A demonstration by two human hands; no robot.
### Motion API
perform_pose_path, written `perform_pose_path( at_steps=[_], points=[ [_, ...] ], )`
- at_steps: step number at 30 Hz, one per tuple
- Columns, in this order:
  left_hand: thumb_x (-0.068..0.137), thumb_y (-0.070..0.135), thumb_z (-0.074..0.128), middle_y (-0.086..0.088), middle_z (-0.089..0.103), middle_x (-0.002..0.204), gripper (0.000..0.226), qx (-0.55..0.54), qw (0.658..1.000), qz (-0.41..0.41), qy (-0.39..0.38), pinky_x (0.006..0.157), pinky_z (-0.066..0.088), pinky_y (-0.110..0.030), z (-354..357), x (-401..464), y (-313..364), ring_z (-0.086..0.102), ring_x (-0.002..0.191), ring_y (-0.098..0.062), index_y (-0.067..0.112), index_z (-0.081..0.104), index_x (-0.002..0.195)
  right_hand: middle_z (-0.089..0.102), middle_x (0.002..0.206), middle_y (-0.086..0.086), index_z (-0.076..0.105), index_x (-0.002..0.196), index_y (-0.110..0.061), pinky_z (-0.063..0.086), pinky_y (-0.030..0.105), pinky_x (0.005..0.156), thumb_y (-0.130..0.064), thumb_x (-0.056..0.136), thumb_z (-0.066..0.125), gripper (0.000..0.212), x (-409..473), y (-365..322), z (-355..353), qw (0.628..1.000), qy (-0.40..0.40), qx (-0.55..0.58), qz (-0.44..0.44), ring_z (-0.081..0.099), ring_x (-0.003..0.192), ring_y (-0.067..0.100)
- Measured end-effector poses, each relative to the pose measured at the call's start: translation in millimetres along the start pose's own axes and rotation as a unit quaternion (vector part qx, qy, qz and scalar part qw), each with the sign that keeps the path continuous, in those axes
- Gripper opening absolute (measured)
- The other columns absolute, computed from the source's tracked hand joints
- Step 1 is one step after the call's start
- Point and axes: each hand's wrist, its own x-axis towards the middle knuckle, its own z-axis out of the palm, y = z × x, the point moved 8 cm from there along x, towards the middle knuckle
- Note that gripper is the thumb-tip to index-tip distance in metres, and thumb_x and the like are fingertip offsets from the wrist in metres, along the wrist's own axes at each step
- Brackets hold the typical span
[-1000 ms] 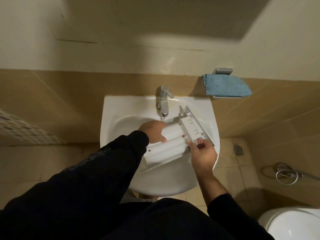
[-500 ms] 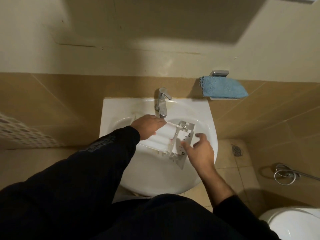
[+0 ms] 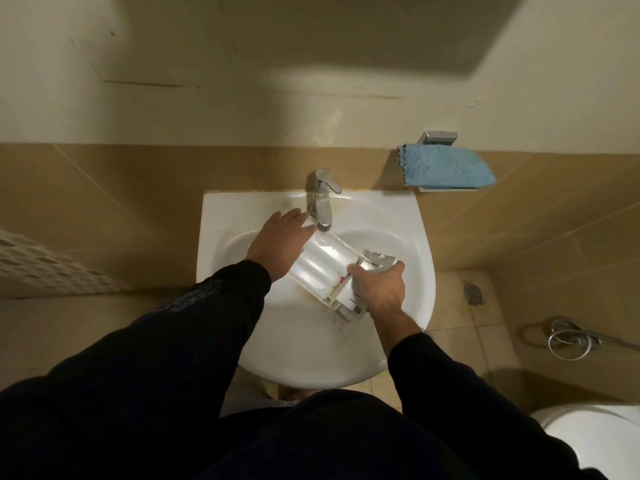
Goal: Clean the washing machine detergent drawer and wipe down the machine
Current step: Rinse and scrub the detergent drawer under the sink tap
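The white detergent drawer [image 3: 325, 268] lies tilted in the white sink [image 3: 398, 216], its far corner just under the chrome tap's [image 3: 322, 199] spout. My right hand [image 3: 379, 287] grips the drawer's front panel end, fingers curled over it. My left hand [image 3: 282, 242] lies along the drawer's left side with straight fingers reaching toward the tap. The drawer's compartments face up and show a small red mark near the front.
A folded blue cloth [image 3: 448, 171] sits on a small metal wall shelf right of the tap. A floor drain [image 3: 473, 292] and a coiled spray hose [image 3: 568, 341] lie on the tiled floor at right. A white toilet [image 3: 595, 441] stands at bottom right.
The drawer has been turned over and swung round, from its underside facing up to its compartments facing up. My right hand has closed on the front end; my left hand has slid toward the tap.
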Motion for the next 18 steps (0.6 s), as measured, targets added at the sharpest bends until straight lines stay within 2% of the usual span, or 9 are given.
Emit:
perform_pose_path(
  at_steps=[2,3,7,9,11,12,14,15,18],
  points=[
    [0.090,0.031,0.065,-0.013,0.026,0.158,0.060,-0.022,1.000,-0.022,0.001,0.117,0.027,-0.047,-2.9,0.8,-4.5,0.022,0.146,-0.035,0.016,0.043,0.144,0.052,0.095,-0.002,0.032,0.133,-0.016,0.049,0.029,0.063,-0.035,0.077,0.081,0.077,1.6,7.2,-10.2,0.999,0.023,0.026,0.002,0.051,0.072,0.016],
    [0.090,0.032,0.066,-0.013,0.025,0.159,0.061,-0.039,0.999,-0.032,-0.006,0.115,0.030,-0.046,-4.1,2.2,-6.1,0.026,0.145,-0.036,0.015,0.043,0.144,0.054,0.096,-0.001,0.032,0.132,-0.016,0.047,0.027,0.062,-0.034,0.077,0.081,0.076,1.7,8.1,-15.1,0.999,0.033,0.039,0.002,0.052,0.072,0.016],
    [0.097,0.020,0.055,-0.007,0.023,0.161,0.052,-0.125,0.989,-0.078,-0.030,0.092,0.045,-0.041,-3.9,5.0,-7.3,0.054,0.117,-0.034,0.016,0.038,0.146,0.055,0.127,0.012,0.018,0.149,-0.018,0.050,0.034,0.076,-0.034,0.079,0.079,0.094,6.2,2.9,-18.5,0.998,0.047,0.025,-0.023,0.059,0.102,0.031],
    [0.096,0.015,0.054,-0.008,0.031,0.156,0.046,-0.141,0.987,-0.080,-0.014,0.088,0.046,-0.040,-7.5,3.7,-6.4,0.059,0.109,-0.035,0.014,0.044,0.141,0.036,0.148,0.017,0.013,0.153,-0.019,0.047,0.042,0.096,-0.034,0.085,0.073,0.092,7.1,-9.6,-21.7,0.988,0.092,-0.088,-0.082,0.044,0.131,0.038],
    [0.094,0.010,0.055,-0.008,0.041,0.147,0.038,-0.161,0.982,-0.094,0.000,0.084,0.046,-0.038,-11.6,3.7,-7.6,0.062,0.103,-0.035,0.012,0.052,0.132,0.017,0.160,0.019,0.015,0.155,-0.015,0.019,0.050,0.118,-0.032,0.093,0.060,0.078,1.0,-36.5,-13.2,0.928,0.149,-0.271,-0.209,0.013,0.148,0.039],
    [0.093,0.009,0.054,-0.007,0.044,0.144,0.035,-0.170,0.980,-0.103,0.007,0.080,0.045,-0.035,-13.3,3.5,-7.4,0.063,0.100,-0.033,0.012,0.055,0.129,0.020,0.160,0.018,0.021,0.154,-0.012,0.009,0.052,0.119,-0.031,0.095,0.054,0.070,-4.2,-50.2,0.8,0.892,0.141,-0.328,-0.278,0.010,0.150,0.038],
    [0.094,0.012,0.051,-0.004,0.046,0.138,0.030,-0.196,0.974,-0.115,0.015,0.072,0.039,-0.028,-13.3,4.3,-6.6,0.064,0.093,-0.026,0.013,0.057,0.123,0.039,0.148,0.016,0.037,0.146,-0.008,0.017,0.051,0.118,-0.033,0.093,0.049,0.060,-11.3,-68.7,41.5,0.837,0.074,-0.388,-0.378,0.028,0.143,0.036],
    [0.094,0.015,0.049,-0.003,0.047,0.136,0.028,-0.207,0.971,-0.119,0.017,0.071,0.036,-0.026,-12.6,5.0,-7.6,0.064,0.090,-0.023,0.014,0.057,0.121,0.045,0.142,0.015,0.040,0.142,-0.007,0.025,0.048,0.116,-0.036,0.093,0.049,0.058,-14.9,-73.6,60.3,0.828,0.037,-0.394,-0.398,0.036,0.138,0.034],
    [0.094,0.013,0.050,-0.007,0.046,0.137,0.032,-0.186,0.973,-0.133,0.032,0.074,0.043,-0.034,-11.3,6.9,-19.1,0.061,0.092,-0.029,0.014,0.058,0.124,0.054,0.129,0.012,0.048,0.131,-0.006,0.035,0.038,0.108,-0.037,0.093,0.058,0.050,-15.5,-88.1,82.6,0.857,0.000,-0.324,-0.401,0.047,0.124,0.029]
  ],
)
